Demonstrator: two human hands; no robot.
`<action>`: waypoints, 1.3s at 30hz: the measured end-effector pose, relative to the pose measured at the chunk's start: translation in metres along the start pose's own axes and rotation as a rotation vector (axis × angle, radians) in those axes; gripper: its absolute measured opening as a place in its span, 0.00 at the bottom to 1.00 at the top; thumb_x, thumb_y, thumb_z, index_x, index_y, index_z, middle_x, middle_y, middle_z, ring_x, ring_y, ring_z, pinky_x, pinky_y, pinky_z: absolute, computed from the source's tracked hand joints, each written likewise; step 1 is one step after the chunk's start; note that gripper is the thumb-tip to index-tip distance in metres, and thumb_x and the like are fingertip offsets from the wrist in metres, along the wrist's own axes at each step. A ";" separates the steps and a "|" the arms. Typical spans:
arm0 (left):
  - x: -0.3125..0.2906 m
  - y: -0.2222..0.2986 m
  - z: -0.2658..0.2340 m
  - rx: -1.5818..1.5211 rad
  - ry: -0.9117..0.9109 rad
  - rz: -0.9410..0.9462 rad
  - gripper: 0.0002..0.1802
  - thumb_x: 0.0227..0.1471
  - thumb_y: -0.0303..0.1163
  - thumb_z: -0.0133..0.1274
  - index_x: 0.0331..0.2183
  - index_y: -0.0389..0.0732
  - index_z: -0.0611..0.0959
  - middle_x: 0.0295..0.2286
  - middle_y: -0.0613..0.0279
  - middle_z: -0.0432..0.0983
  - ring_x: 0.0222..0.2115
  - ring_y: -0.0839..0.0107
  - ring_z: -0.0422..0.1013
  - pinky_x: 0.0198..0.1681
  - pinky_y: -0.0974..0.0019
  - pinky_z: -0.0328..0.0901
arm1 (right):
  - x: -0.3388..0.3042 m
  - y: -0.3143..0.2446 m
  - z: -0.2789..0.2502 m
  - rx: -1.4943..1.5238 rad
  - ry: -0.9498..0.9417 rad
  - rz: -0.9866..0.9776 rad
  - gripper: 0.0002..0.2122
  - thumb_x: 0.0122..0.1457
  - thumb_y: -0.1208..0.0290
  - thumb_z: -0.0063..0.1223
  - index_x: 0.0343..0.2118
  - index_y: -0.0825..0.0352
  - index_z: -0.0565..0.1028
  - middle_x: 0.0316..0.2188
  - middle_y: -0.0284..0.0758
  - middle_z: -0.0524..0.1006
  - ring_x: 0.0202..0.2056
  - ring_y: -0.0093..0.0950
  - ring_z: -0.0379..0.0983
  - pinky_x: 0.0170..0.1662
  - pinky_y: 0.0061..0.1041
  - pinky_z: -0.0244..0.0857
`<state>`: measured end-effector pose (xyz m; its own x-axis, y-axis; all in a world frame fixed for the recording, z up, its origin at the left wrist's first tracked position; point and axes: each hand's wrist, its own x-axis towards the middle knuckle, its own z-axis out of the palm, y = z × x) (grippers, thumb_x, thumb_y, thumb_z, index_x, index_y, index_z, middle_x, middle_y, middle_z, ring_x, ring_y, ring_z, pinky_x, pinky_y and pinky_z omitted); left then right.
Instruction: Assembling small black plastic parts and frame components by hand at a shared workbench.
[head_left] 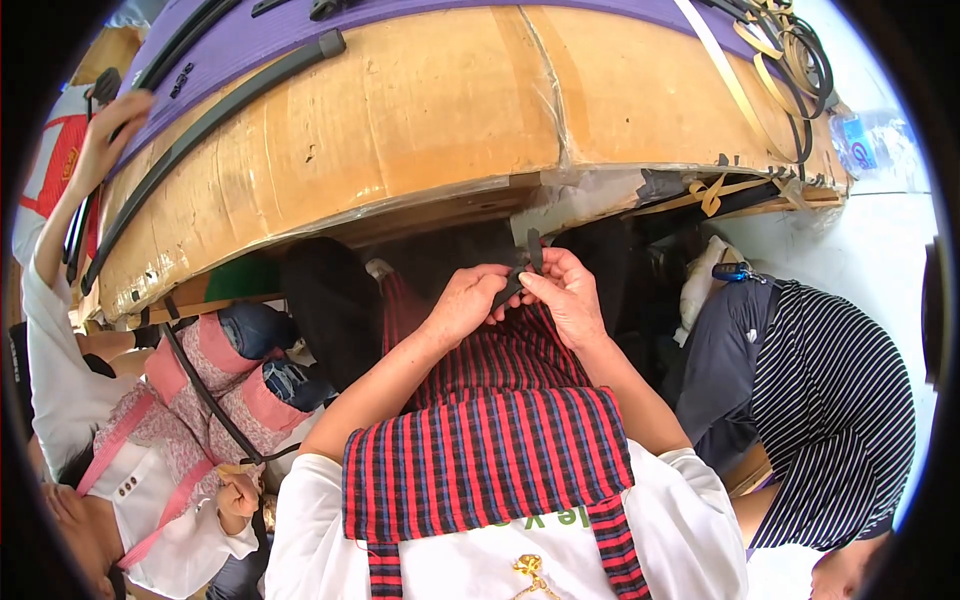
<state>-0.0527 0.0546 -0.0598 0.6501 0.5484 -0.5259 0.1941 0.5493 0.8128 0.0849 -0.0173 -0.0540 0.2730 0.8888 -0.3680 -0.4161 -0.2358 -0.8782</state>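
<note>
Over my lap, in front of the table's edge, both hands are closed on a short black strip (534, 248). My left hand (466, 304) pinches its lower part, where a dark end lies between the fingers. My right hand (566, 298) grips it from the other side with thumb and fingers, and one end sticks up above the knuckles. Whether the strip is one piece or two joined, I cannot make out. A red, black and blue striped apron (480, 455) covers my chest and lap under the hands.
A wooden table (420, 110) with a taped seam curves ahead, partly under a purple sheet (420, 8). A long black strip (210, 125) lies on it; coiled black and tan straps (790, 60) sit far right. Co-workers sit left, in a pink apron (190, 400), and right, in striped clothing (840, 400).
</note>
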 end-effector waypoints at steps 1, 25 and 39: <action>0.000 0.000 0.000 0.012 0.012 0.003 0.18 0.45 0.31 0.36 0.35 0.30 0.75 0.21 0.61 0.72 0.17 0.78 0.65 0.18 0.75 0.60 | 0.000 -0.001 0.000 -0.006 -0.016 -0.002 0.12 0.49 0.78 0.52 0.36 0.70 0.66 0.28 0.32 0.71 0.26 0.18 0.67 0.29 0.15 0.64; 0.004 -0.006 -0.003 0.062 -0.031 0.030 0.32 0.53 0.54 0.33 0.34 0.31 0.75 0.21 0.62 0.72 0.18 0.79 0.64 0.19 0.77 0.60 | -0.027 -0.014 -0.010 -0.219 -0.059 -0.006 0.04 0.52 0.75 0.49 0.29 0.69 0.72 0.38 0.31 0.66 0.31 0.17 0.64 0.36 0.17 0.62; 0.001 -0.005 0.001 0.062 -0.029 0.028 0.33 0.52 0.56 0.33 0.30 0.33 0.75 0.20 0.63 0.71 0.17 0.79 0.65 0.19 0.77 0.62 | -0.023 -0.010 -0.005 -0.293 -0.020 0.040 0.03 0.51 0.77 0.50 0.26 0.72 0.72 0.33 0.34 0.68 0.32 0.20 0.67 0.37 0.19 0.61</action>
<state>-0.0526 0.0522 -0.0637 0.6765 0.5442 -0.4962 0.2199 0.4938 0.8413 0.0869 -0.0372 -0.0380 0.2434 0.8835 -0.4002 -0.1572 -0.3712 -0.9152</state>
